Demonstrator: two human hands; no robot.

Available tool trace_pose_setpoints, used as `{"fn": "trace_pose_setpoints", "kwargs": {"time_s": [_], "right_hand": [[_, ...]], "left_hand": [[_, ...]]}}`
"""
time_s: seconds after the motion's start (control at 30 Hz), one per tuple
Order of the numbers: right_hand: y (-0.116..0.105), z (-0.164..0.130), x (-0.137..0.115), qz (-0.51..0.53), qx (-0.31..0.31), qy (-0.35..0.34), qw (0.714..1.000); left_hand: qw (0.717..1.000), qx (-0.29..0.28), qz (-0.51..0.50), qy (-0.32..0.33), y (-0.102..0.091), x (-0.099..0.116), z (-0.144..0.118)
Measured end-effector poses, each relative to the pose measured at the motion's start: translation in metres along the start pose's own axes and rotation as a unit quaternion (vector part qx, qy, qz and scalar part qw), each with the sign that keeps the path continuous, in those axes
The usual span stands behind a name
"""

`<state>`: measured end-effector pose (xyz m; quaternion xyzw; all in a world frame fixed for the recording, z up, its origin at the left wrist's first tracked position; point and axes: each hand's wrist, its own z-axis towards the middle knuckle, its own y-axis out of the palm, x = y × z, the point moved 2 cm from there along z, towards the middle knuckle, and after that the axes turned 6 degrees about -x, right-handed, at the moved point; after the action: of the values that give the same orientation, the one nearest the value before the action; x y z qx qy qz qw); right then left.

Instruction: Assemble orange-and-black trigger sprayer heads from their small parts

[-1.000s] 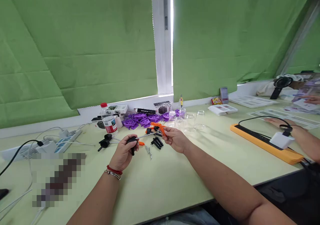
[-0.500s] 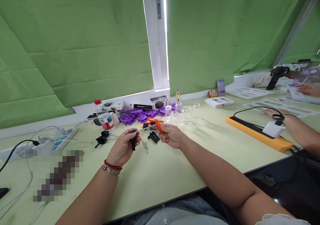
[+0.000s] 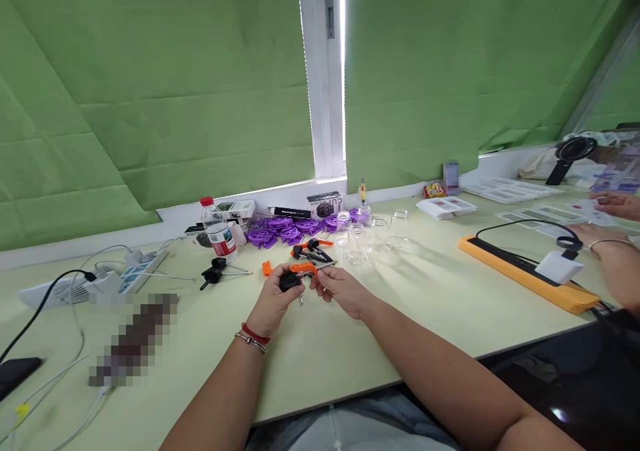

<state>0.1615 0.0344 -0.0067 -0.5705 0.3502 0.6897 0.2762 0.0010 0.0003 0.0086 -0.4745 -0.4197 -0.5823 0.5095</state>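
My left hand (image 3: pixel 273 297) is closed around a black plastic part (image 3: pixel 289 281) with a thin metal rod (image 3: pixel 326 265) pointing to the right. Against it lies an orange plastic piece (image 3: pixel 301 267), which the fingers of my right hand (image 3: pixel 343 287) pinch at its right end. How far the orange piece is fitted to the rod is hidden by my fingers. Just beyond my hands are black parts (image 3: pixel 316 251) and another orange piece (image 3: pixel 267 269). A black part with metal rods (image 3: pixel 216 272) rests to the left.
Purple plastic pieces (image 3: pixel 280 227) are piled at the back, beside clear glass jars (image 3: pixel 357 244) and a red-capped bottle (image 3: pixel 219 231). An orange power strip (image 3: pixel 520 271) lies right, near another person's hands (image 3: pixel 617 205). Cables and a white power strip (image 3: pixel 143 271) occupy the left.
My left hand has moved right and closer to my right hand. The orange piece has turned from upright to roughly level beside the rod. The view has shifted slightly left.
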Motion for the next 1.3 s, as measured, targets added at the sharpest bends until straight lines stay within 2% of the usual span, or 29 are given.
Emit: {"fn": "trace_pose_setpoints", "kwargs": {"time_s": [0.13,0.27,0.37,0.47,0.53,0.67,0.73,0.83,0.9,0.97,1.07,1.2,1.3], "right_hand": [[-0.002,0.001,0.004,-0.046,-0.028,0.013,0.998],[-0.004,0.002,0.004,-0.1,-0.036,0.013,0.994],[-0.003,0.001,0.004,-0.12,-0.044,0.006,0.992],[0.0,0.0,0.006,-0.113,-0.056,0.014,0.992],[0.003,0.0,0.009,-0.087,-0.057,0.03,0.994],[0.007,0.001,0.013,-0.047,-0.034,0.039,0.998],[0.006,0.002,0.012,-0.067,-0.022,0.027,0.997],[-0.003,0.004,0.013,-0.143,0.037,0.011,0.989],[-0.007,0.005,0.015,-0.227,0.064,0.002,0.972],[-0.005,0.007,0.017,-0.329,0.041,-0.017,0.943],[0.01,0.01,0.018,-0.464,0.002,-0.03,0.885],[0.031,0.02,0.017,-0.573,0.038,0.058,0.817],[0.041,0.029,0.017,-0.607,0.047,0.109,0.786]], "left_hand": [[0.999,-0.001,0.042,-0.001,0.0,0.001,-0.004],[0.999,0.001,0.041,0.001,0.001,0.006,-0.007],[0.999,-0.036,-0.006,-0.002,0.003,0.005,-0.009],[0.993,-0.057,-0.108,0.0,0.005,0.003,-0.009],[0.987,-0.033,-0.156,-0.008,0.006,0.002,-0.008],[0.987,0.012,-0.156,-0.038,0.003,0.0,-0.004],[0.986,0.038,-0.162,-0.029,-0.003,0.001,-0.002],[0.975,0.111,-0.191,0.007,-0.02,0.002,0.003],[0.967,0.151,-0.205,0.02,-0.031,0.001,0.005],[0.961,0.175,-0.211,0.024,-0.039,-0.002,0.007],[0.959,0.186,-0.211,0.026,-0.043,-0.006,0.008],[0.961,0.186,-0.201,0.026,-0.04,-0.008,0.007],[0.963,0.184,-0.198,0.021,-0.039,-0.008,0.007]]}}
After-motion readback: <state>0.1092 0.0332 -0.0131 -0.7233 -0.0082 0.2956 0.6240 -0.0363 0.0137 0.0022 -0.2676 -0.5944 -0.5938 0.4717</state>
